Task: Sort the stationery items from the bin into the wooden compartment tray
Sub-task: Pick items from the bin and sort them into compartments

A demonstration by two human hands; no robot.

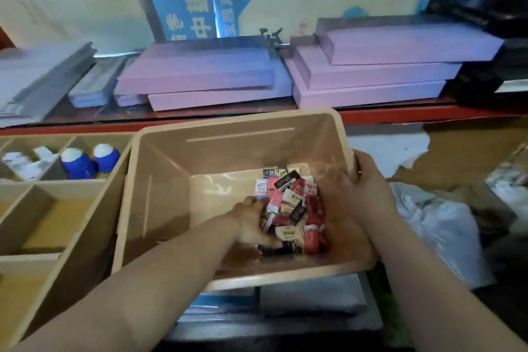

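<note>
Heap of small wrapped erasers (pixel 291 208) lies at the bottom of the beige bin (pixel 228 134), piled toward its right and near corner. Wrappers red, white and black; pieces lie at all angles, so I see no common long axis to line up on.

My left hand (pixel 251 223) is down inside the bin, at the left edge of the heap, fingers curled into the pieces. Fingertips are buried among them; I cannot tell whether anything is actually gripped. My right hand (pixel 363 183) is wrapped over the bin's right rim, closed on the wall, steadying it.

Key relation: heap sits directly right of the left hand and touching it; the wooden tray (pixel 71 223) lies left of the bin, touching its left wall. Judgement: the left hand is the nearer one for both pick and carry, moving leftward over the rim.

Tray's far compartments hold two blue bottles (pixel 88 163) and some white items (pixel 25 163); the nearer compartments look bare.

Pink boxes (pixel 200 74) stacked on the shelf behind.
</note>
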